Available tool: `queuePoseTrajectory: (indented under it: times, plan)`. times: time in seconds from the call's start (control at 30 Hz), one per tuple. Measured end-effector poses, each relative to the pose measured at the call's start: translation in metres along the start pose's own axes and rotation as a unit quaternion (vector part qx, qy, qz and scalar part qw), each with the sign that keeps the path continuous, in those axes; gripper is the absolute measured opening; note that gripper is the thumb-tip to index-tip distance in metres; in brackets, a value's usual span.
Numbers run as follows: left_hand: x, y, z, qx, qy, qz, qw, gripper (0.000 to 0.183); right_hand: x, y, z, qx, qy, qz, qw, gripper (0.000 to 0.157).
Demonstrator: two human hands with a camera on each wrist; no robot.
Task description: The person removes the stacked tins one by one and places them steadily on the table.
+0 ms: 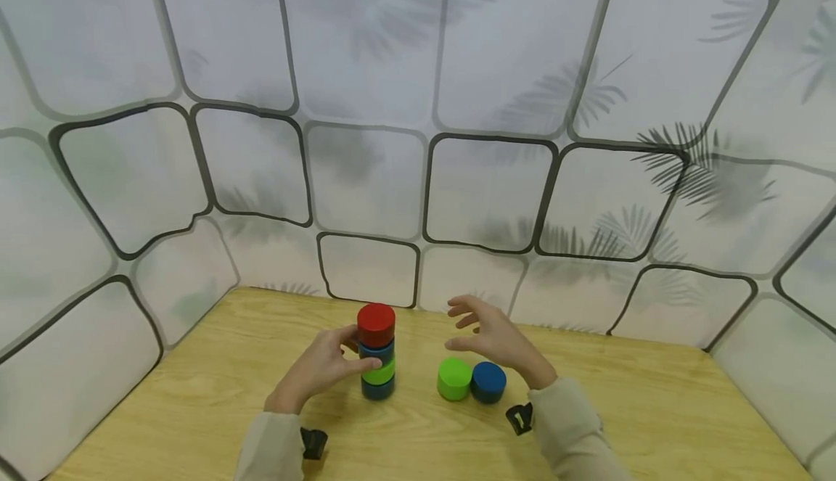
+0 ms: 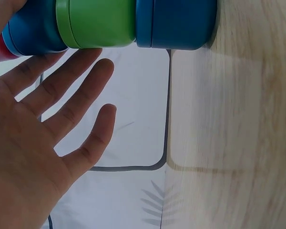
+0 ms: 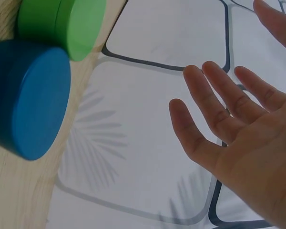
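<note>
A stack of round lidded boxes stands upright on the table: red (image 1: 376,325) on top, then blue (image 1: 384,354), green (image 1: 385,372) and dark blue (image 1: 378,390) at the bottom. My left hand (image 1: 318,366) holds the stack around its upper blue box, thumb in front and fingers behind. In the left wrist view the other fingers (image 2: 81,100) fan out beside the stack. Above and behind two loose boxes, green (image 1: 453,379) and blue (image 1: 488,383), hovers my right hand (image 1: 498,336). Its fingers are spread and hold nothing; the right wrist view shows it apart from both boxes.
The wooden table (image 1: 653,408) meets a pale wall covering (image 1: 490,191) with dark rounded outlines and leaf prints, behind and at both sides. The stack stands left of the loose pair, with a gap between. Dark wrist devices (image 1: 313,443) sit at both sleeves.
</note>
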State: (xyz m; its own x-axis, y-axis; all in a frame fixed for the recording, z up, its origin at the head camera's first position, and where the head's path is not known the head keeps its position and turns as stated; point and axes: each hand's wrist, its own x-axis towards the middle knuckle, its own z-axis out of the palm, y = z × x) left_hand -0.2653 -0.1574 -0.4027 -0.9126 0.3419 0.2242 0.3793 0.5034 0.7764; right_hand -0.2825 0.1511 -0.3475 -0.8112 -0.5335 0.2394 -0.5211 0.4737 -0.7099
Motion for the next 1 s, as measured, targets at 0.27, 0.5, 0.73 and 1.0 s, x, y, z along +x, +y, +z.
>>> queuePoseTrajectory:
  times: [0.27, 0.5, 0.73, 1.0]
  plan:
    - [0.000, 0.000, 0.000, 0.005, 0.000, 0.002, 1.0000, 0.047, 0.004, -0.007, 0.005, -0.008, 0.001, -0.004, 1.000, 0.058]
    - [0.000, 0.001, 0.000, 0.010, 0.000, 0.005, 0.9999, 0.047, 0.008, -0.010, 0.010, -0.001, 0.004, -0.007, 1.000, 0.057]
    - [-0.001, 0.002, -0.001, 0.012, 0.000, 0.004, 0.9999, 0.047, 0.013, -0.018, 0.015, 0.004, 0.002, -0.005, 1.000, 0.057]
    - [0.001, 0.001, -0.001, 0.009, 0.002, -0.001, 1.0000, 0.047, 0.017, -0.024, 0.020, 0.014, -0.005, -0.011, 1.000, 0.056]
